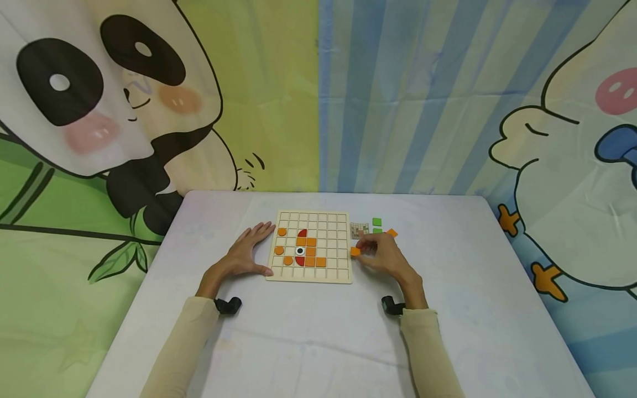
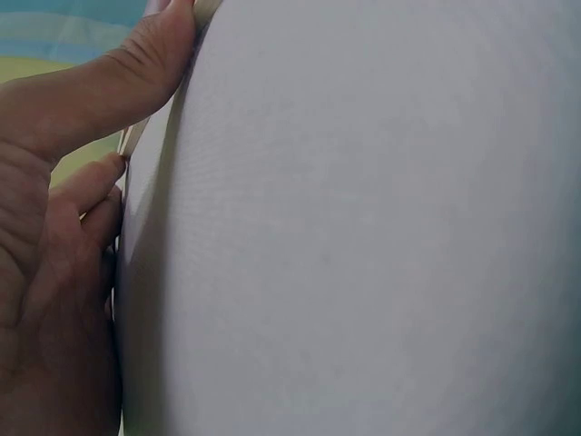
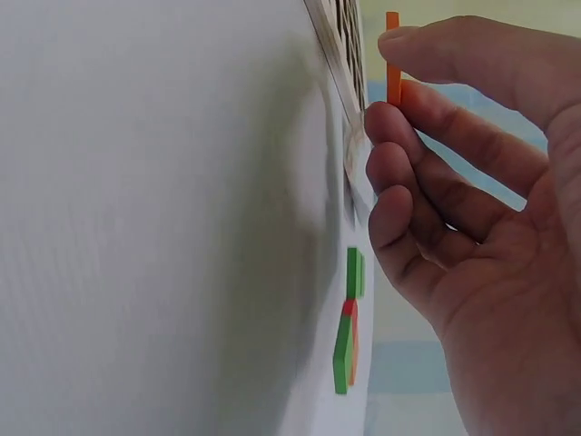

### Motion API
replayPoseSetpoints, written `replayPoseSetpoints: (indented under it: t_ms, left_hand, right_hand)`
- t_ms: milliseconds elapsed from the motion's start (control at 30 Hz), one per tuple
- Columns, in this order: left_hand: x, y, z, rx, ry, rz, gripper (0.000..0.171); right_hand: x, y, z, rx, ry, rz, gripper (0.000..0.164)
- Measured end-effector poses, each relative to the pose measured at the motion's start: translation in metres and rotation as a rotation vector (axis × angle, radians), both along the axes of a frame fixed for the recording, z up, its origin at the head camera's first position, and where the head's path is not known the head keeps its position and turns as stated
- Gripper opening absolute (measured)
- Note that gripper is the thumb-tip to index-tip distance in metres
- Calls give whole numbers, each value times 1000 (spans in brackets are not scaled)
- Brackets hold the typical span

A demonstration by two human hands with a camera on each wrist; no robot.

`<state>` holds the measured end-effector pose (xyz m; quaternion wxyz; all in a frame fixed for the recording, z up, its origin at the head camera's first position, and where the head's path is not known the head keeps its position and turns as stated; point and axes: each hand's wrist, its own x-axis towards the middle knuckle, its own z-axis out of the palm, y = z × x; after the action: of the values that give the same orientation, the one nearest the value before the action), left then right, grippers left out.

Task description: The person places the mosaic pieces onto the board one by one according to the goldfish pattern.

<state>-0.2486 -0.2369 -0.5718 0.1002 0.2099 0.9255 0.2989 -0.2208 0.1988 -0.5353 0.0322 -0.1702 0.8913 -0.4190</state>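
A pale wooden grid board [image 1: 308, 280] lies on the table, with orange squares [image 1: 311, 251], orange discs [image 1: 279, 250], red curved pieces [image 1: 299, 261] and an eye tile [image 1: 300, 251] in its cells. Spread along the board's left side is my left hand [image 1: 244, 254], thumb and fingertips at the edge. My right hand [image 1: 385, 254] pinches an orange square tile [image 3: 393, 59] between thumb and fingers, beside the board's right edge. In the left wrist view, the thumb [image 2: 136, 77] touches the board's edge.
Right of the board lie a small patterned card [image 1: 359, 230], green square tiles [image 1: 376, 221] and another orange tile [image 1: 392, 232], some partly hidden by my right hand. The white tabletop [image 1: 308, 342] runs back to a printed cloth backdrop [image 1: 398, 110].
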Motion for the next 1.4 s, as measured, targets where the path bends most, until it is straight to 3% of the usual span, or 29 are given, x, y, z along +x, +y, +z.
replayPoseSetpoints:
  t_ms: [467, 767, 1033, 1400]
  left_hand:
    - [1, 0, 2, 14, 7, -2, 139]
    - [-2, -1, 0, -4, 14, -6, 140]
    - [0, 0, 0, 0, -21, 1, 139]
    - [2, 1, 4, 5, 7, 4, 139]
  right_hand:
    - [-4, -31, -4, -11, 47, 46, 18]
    - [-10, -48, -3, 4, 15, 78, 18]
    - [-14, -58, -7, -7, 21, 153, 19]
    - [-17, -71, -4, 62, 27, 132, 19]
